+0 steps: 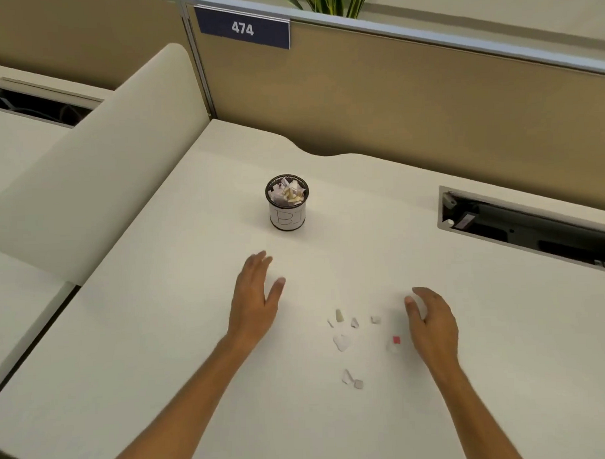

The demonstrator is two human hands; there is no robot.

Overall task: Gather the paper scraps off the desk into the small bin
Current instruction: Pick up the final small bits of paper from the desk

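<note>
A small round bin (288, 219) with a white label stands on the white desk (161, 337), stuffed with crumpled paper. Several small white paper scraps (341, 342) lie scattered on the desk between my hands, one with a red patch (396, 341). My left hand (255, 299) hovers flat, fingers apart, below and left of the bin, holding nothing. My right hand (434, 324) is cupped just right of the scraps, palm down, fingers apart and empty.
A cable slot (520, 225) opens in the desk at the right. A tan partition (427, 98) with a "474" sign (243, 28) runs along the back. A curved cream divider (103, 160) borders the desk's left side.
</note>
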